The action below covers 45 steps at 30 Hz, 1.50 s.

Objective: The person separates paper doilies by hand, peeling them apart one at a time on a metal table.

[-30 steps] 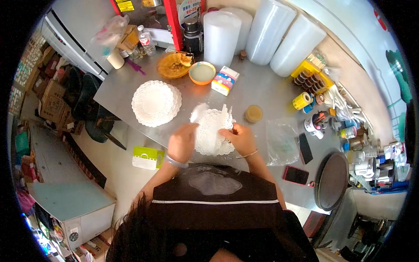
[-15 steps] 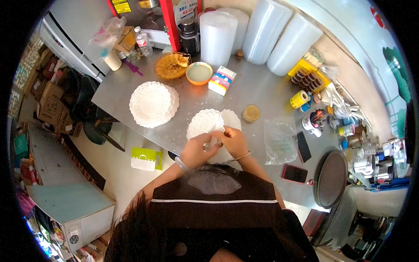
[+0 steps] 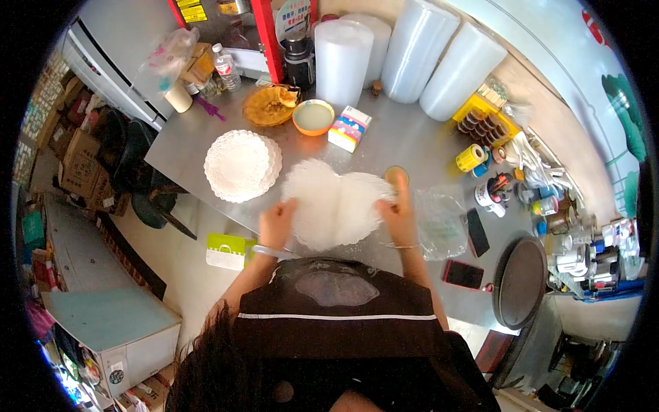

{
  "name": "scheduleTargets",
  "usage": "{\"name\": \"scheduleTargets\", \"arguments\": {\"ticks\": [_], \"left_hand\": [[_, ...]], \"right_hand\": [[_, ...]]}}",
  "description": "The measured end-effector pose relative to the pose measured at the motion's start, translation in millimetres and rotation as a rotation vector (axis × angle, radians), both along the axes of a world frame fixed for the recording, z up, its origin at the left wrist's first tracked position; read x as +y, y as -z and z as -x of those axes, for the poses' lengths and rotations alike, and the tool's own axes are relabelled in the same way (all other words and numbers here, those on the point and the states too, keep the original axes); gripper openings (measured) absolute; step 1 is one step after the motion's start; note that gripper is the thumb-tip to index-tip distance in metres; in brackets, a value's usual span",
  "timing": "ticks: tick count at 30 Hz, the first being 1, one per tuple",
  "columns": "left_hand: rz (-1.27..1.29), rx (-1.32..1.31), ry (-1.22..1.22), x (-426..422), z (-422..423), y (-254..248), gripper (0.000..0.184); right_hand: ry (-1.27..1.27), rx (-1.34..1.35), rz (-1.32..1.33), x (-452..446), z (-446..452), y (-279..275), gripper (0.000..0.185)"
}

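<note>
Shop workroom, apparently: metal table [image 3: 412, 141], big plastic rolls [image 3: 343, 63], cardboard boxes [image 3: 81, 152].

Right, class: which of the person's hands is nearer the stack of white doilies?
Left. In the picture, the left hand is below and right of the stack; the right hand is farther off, across the spread white paper.

A: Hands?
B: Together half a second ago; now left hand [image 3: 276, 224] and right hand [image 3: 398, 218] stand apart, one at either side of the white lacy paper [image 3: 335, 204].
A: Paper itself?
B: Spread wider, two broad lobes meeting at a middle line. Right hand now partly covers the glass cup [image 3: 396, 172].
</note>
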<state>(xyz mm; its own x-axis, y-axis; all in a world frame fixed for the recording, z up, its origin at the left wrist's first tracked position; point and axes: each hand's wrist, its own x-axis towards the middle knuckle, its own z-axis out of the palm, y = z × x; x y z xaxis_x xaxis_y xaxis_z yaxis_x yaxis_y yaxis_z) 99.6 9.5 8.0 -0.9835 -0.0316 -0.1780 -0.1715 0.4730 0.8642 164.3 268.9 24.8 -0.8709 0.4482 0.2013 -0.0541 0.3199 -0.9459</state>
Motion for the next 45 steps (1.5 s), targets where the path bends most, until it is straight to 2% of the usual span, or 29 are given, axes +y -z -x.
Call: {"name": "scheduleTargets", "arguments": {"ticks": [1,2,4,5,7,8,10,11,13,17,19,22,23,25,32,34,38,41,43,45], "left_hand": [[-0.030,0.040,-0.090,-11.1,7.9,10.3,0.036],[0.025,0.101,-0.099,-14.2,9.3,-1.4,0.034],[0.136,0.216,-0.111,-18.5,5.7,-34.8,0.029],[0.138,0.338,-0.031,-13.7,3.9,-36.0,0.025],[0.138,0.583,0.128,6.4,-2.5,-38.2,0.017],[0.220,0.884,0.225,17.6,-1.9,-31.4,0.012],[0.390,0.776,0.359,37.9,-16.2,-48.7,0.021],[0.509,0.708,0.413,43.0,-21.7,-50.9,0.029],[0.660,0.724,0.551,46.7,-26.2,-50.5,0.032],[0.811,0.762,0.666,44.9,-25.3,-42.1,0.030],[0.653,0.737,0.552,45.2,-30.0,-49.6,0.035],[0.495,0.687,0.395,40.4,-31.7,-46.8,0.044],[0.456,0.668,0.346,36.6,-30.6,-44.3,0.048],[0.393,0.659,0.284,33.8,-27.5,-43.9,0.042],[0.214,0.650,0.330,40.2,-28.2,-39.5,0.031],[0.139,0.493,0.334,43.7,-27.5,-44.6,0.031],[0.026,0.322,0.246,52.7,-21.6,-41.5,0.030],[0.109,0.050,0.280,53.9,-6.6,-35.7,0.031],[0.051,0.024,0.237,50.8,-5.3,-29.3,0.029],[0.055,0.081,0.170,39.9,2.2,-9.0,0.026]], "right_hand": [[0.057,-0.121,-0.099,19.2,-4.5,-5.4,0.042],[0.113,-0.243,-0.197,35.6,-8.0,-10.7,0.039],[0.108,-0.097,-0.515,50.9,-12.5,-5.5,0.032],[0.105,-0.019,-0.674,54.9,-12.8,-2.6,0.028],[-0.033,-0.090,-0.517,22.7,-3.1,-15.5,0.019],[-0.118,-0.070,-0.437,5.5,3.1,-15.5,0.017],[-0.269,-0.160,0.035,-32.2,9.8,-14.9,0.027],[-0.294,-0.246,0.143,-45.6,13.8,-20.7,0.029],[-0.349,-0.417,0.361,-63.2,20.6,-36.6,0.033],[-0.261,-0.369,0.364,-61.3,27.0,3.6,0.032],[-0.214,-0.364,0.332,-53.3,25.0,12.7,0.031],[-0.150,-0.350,0.476,-45.5,21.4,14.5,0.031],[-0.153,-0.353,0.311,-39.9,20.7,17.4,0.032],[-0.165,-0.357,-0.017,-29.5,20.6,20.0,0.035],[-0.192,-0.255,-0.359,-40.1,16.9,-6.6,0.040],[-0.189,-0.162,-0.522,-47.5,15.6,-7.8,0.037],[-0.254,-0.138,-0.546,-60.4,9.9,-13.7,0.035],[-0.362,-0.148,-0.542,-64.7,9.0,-12.3,0.036],[-0.426,-0.116,-0.485,-63.2,10.6,-5.2,0.036],[-0.361,-0.189,-0.293,-55.3,12.1,8.5,0.036]]}}
